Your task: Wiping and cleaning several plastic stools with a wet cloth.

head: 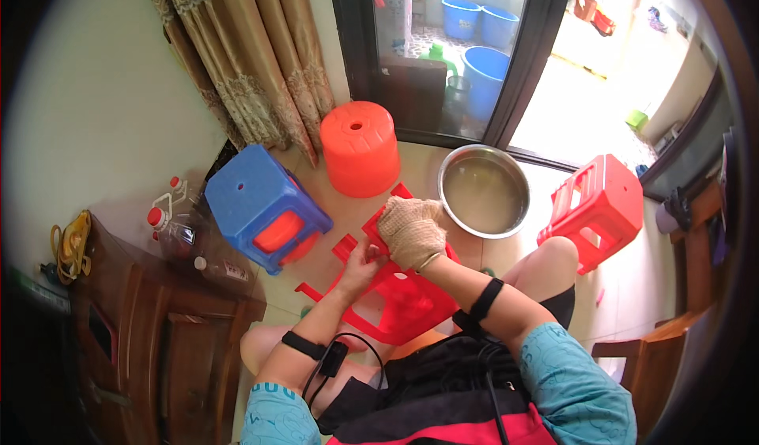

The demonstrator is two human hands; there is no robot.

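Observation:
A red plastic stool [424,302] lies tipped over my lap, its legs pointing away from me. My left hand [363,267] grips one of its legs, thumb and fingers bent around the edge. Over my right hand [412,231] is a beige woven mitt that hides the fingers; the hand curls over the stool's leg, right beside my left hand. Just beyond the mitt, on the floor, stands a metal basin [520,210] holding cloudy water.
A blue plastic stool [255,202] and a round orange-red stool [359,154] stand ahead to the left. Another red stool [614,199] is at right. Clear plastic bottles [178,231] and a wooden cabinet [195,362] line the left. Beyond the glass door [450,89] are blue buckets [461,18].

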